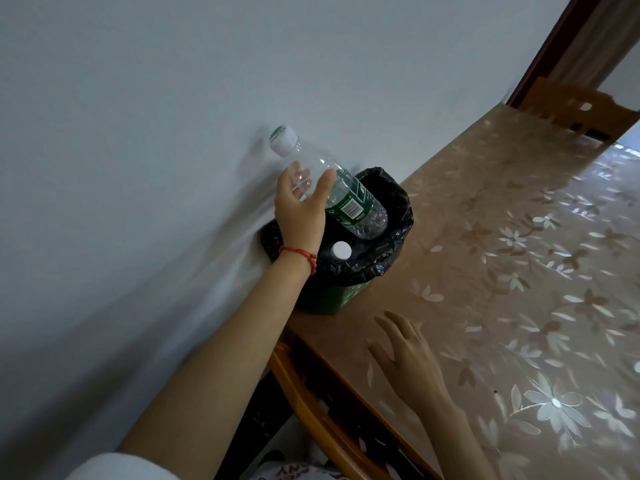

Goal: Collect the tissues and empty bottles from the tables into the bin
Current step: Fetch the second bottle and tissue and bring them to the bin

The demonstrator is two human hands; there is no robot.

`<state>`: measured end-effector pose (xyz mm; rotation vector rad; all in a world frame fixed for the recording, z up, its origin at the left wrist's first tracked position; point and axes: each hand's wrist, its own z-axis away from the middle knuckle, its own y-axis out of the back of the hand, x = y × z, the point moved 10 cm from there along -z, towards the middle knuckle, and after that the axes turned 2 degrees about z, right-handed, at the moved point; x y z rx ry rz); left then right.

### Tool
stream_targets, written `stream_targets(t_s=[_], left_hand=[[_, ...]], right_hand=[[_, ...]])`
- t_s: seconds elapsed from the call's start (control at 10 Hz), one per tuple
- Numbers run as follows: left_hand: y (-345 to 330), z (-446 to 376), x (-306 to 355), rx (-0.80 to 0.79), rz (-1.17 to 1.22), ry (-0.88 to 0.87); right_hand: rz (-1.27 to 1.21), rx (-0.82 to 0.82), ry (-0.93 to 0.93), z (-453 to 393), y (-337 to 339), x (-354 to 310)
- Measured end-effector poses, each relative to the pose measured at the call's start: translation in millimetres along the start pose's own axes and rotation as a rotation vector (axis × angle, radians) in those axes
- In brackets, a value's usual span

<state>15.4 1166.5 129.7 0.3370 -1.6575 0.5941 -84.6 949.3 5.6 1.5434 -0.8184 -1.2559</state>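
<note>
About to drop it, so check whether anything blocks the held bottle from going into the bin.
Partly: another bottle, white cap up, already stands in the bin just below the held bottle in the left hand. The rest of the opening looks free.

the left hand [300, 209] covers the middle of the bottle [349, 199], so the grip of its fingers is partly hidden, seen only through clear plastic. the bottle's base sits inside the bin [346, 299], past the black liner [398, 216]. the second bottle [341, 251] in the bin shows only its white cap; the rest is lost in the dark. what else lies in the bin cannot be told. the bin's left rim is hidden by the left wrist. the right hand [412, 358], below the bin, is blurred. the counter [519, 271] runs out of frame right of the bin. the label print is too small to read.
</note>
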Motion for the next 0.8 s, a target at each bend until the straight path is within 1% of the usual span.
stream_targets(t_s=[0.3, 0.5, 0.7, 0.8], left_hand=[[-3.5, -0.9, -39.2, -0.067, -0.097, 0.113], [4.9, 0.2, -47.2, -0.113, -0.186, 0.111], [23.9, 4.8, -36.0, -0.1, -0.243, 0.104], [39.5, 14.3, -26.1, -0.114, -0.297, 0.059]], right_hand=[[-0.049, -0.032, 0.005, 1.7, -4.2, -2.0], [-0.033, -0.052, 0.025, 1.0, -5.6, -8.7], [-0.035, -0.077, 0.062, 0.1, -8.0, -21.9], [-0.053, -0.077, 0.085, -1.6, -7.0, -30.8]])
